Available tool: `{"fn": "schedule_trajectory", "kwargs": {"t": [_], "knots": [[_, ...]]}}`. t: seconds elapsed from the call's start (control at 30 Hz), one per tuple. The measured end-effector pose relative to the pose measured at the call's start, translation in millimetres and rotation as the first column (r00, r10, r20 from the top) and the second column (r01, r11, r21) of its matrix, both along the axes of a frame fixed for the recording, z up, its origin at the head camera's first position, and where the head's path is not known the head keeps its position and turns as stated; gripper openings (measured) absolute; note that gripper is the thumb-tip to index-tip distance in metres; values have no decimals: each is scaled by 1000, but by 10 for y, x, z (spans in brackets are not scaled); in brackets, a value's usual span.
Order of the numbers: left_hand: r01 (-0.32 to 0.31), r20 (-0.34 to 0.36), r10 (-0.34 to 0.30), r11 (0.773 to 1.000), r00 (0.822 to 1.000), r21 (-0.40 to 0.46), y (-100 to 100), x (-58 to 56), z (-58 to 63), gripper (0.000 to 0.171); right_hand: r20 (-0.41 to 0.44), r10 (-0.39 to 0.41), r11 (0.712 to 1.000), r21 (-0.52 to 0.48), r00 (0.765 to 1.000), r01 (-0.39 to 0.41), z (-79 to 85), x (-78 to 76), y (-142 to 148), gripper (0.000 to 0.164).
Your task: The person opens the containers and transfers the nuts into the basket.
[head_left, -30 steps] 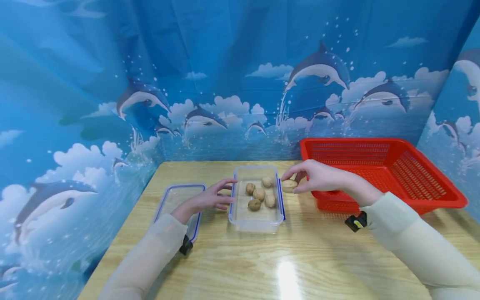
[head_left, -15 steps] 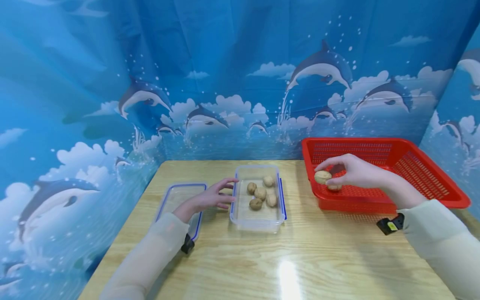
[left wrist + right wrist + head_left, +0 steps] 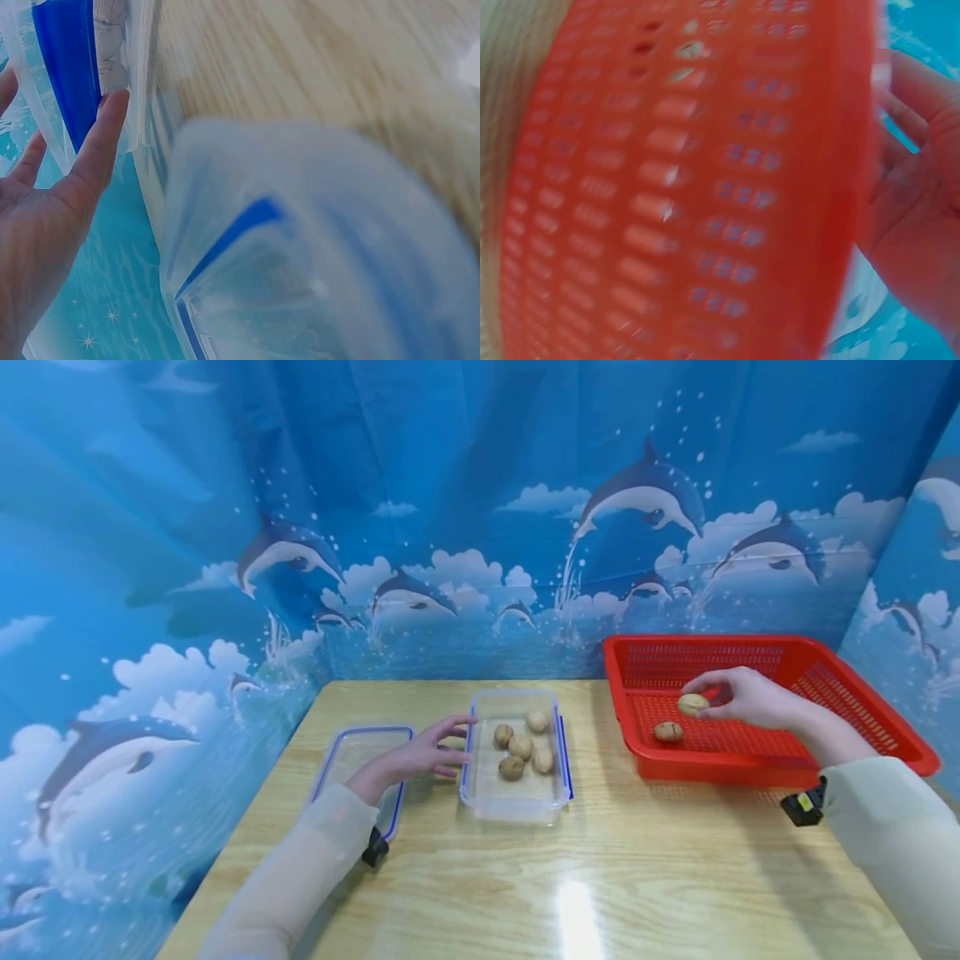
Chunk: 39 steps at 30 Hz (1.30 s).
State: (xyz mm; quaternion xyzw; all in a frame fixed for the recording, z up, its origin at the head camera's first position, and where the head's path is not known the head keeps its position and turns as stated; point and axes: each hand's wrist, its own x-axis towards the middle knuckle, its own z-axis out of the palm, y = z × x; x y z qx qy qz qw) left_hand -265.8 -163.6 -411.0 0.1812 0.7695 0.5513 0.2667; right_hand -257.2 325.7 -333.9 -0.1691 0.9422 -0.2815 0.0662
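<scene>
In the head view a clear plastic food container (image 3: 487,797) with several walnuts (image 3: 521,745) inside stands mid-table. My left hand (image 3: 408,758) rests its spread, straight fingers against the container's left wall; the left wrist view shows the fingertips at that wall beside a blue strip. Over the red plastic basket (image 3: 720,768), my right hand (image 3: 753,697) pinches a walnut (image 3: 693,704) between thumb and fingers. Another walnut (image 3: 668,732) lies on the basket floor just below and to the left. The basket wall hides the right fingertips in the right wrist view.
A clear lid with a blue seal (image 3: 360,747) lies left of the container, partly beneath the left forearm. Behind the wooden table (image 3: 480,893) hangs a blue dolphin-print curtain (image 3: 465,527). The basket stands at the table's back right.
My right hand has carried the walnut rightward from beside the container to above the basket, bringing the walnut in the basket into full view. The left hand has stayed at the container.
</scene>
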Motion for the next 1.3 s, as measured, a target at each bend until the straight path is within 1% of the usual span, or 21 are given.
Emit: {"fn": "schedule_trajectory", "kwargs": {"t": [0.1,0.33,0.47,0.6,0.7,0.97,1.17,1.3], "knots": [[7,-6,-7,1000,1000,-2,4,0,-4,65,12,-2,1000,3,1000,2,-84,-66,92,38],[-16,18,16,1000,1000,-6,28,-17,-6,64,52,7,1000,-17,999,-6,-289,-181,280,38],[-23,17,24,1000,1000,-11,27,-25,8,64,63,27,1000,-16,998,-26,-396,-247,325,37],[-29,9,29,1000,1000,-7,27,-38,29,64,60,19,1000,7,998,-19,-477,-299,338,37],[-22,3,22,1000,1000,-4,30,-43,34,64,70,15,1000,16,997,-16,-507,-312,328,36],[-18,6,18,1000,1000,-1,8,-33,1,68,147,63,998,10,987,-65,-534,-294,281,34],[-17,17,17,1000,1000,15,-1,-29,-20,67,163,64,997,36,985,-71,-537,-286,269,37],[-9,21,9,1000,1000,18,-4,-26,-33,67,174,59,996,51,983,-69,-568,-294,286,39]]}}
